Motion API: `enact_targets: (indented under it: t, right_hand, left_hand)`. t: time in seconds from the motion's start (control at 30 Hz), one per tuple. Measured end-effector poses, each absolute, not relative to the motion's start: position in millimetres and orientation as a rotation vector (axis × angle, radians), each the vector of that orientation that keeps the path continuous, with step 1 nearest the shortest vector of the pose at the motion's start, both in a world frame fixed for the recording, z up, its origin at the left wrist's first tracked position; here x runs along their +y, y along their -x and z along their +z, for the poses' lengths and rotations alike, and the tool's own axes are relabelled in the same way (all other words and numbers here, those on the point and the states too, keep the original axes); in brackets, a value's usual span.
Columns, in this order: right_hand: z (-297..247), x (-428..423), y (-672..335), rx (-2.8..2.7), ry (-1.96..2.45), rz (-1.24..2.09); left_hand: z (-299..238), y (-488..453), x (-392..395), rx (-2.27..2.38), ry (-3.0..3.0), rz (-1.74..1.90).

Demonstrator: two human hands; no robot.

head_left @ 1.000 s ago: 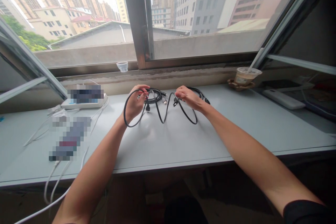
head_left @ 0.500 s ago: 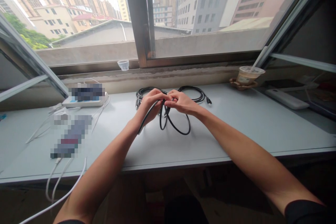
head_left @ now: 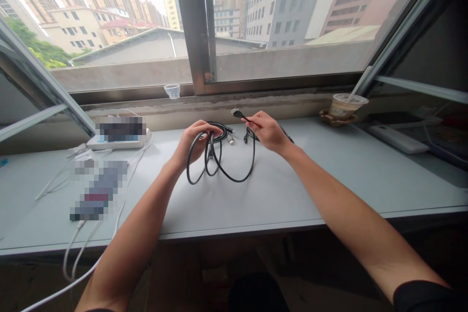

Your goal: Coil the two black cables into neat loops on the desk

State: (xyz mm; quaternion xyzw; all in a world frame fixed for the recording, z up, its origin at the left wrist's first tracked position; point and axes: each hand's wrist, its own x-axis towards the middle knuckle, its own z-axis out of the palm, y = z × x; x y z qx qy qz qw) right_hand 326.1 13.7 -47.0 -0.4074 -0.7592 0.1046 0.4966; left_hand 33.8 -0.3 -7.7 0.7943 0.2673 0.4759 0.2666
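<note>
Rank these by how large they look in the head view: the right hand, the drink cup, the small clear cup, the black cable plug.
1. The right hand, though it is nearer the camera than the others.
2. The drink cup.
3. The small clear cup and the black cable plug look alike in size, so I won't rank them.

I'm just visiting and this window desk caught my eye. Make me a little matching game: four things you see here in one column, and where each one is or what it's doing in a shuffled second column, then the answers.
Things:
1. Left hand
2. Right hand
3. Small clear plastic cup
4. Lidded drink cup

Places and states:
A. Standing on a brown holder on the desk
B. Pinching a black cable just behind its plug
C. Sitting on the lower window frame
D. Curled around black cable loops

Pairs: 1-D, 2-B, 3-C, 4-A
</note>
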Motion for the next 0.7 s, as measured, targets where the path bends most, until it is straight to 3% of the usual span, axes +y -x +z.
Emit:
enact_targets:
  t: [0.2, 0.7]
  right_hand:
    - [-48.2, 8.5, -320.7, -1.696, 0.953, 0.318]
    - [-61.3, 21.7, -322.1, -1.529, 0.972, 0.451]
  left_hand:
    - [-10.9, -16.5, 14.1, 0.781, -2.065, 1.247]
    - [-17.1, 10.2, 37.1, 0.872, -1.895, 1.676]
